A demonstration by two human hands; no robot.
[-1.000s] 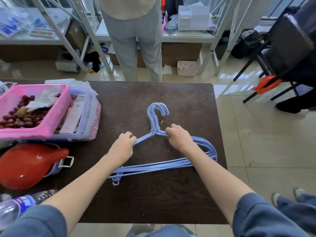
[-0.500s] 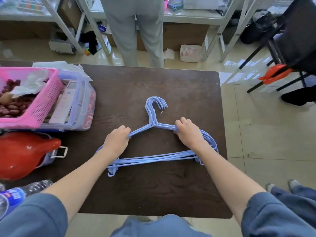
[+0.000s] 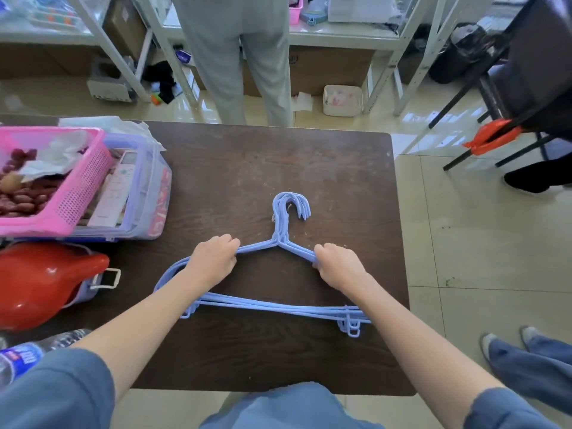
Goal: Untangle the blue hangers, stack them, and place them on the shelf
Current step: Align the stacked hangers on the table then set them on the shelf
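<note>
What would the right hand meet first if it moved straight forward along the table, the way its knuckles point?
Probably nothing: beyond the right hand lies bare table up to its far edge; the hanger hooks sit left of that line.

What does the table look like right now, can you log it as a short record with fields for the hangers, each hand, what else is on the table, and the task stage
hangers: blue hangers stacked flat on the brown table, hooks aligned and pointing away from the person
left hand: left hand grips the left shoulder wires
right hand: right hand grips the right shoulder wires
other items: pink basket, red jug, water bottle, all at the left
task stage: stacked, not yet on the shelf
</note>
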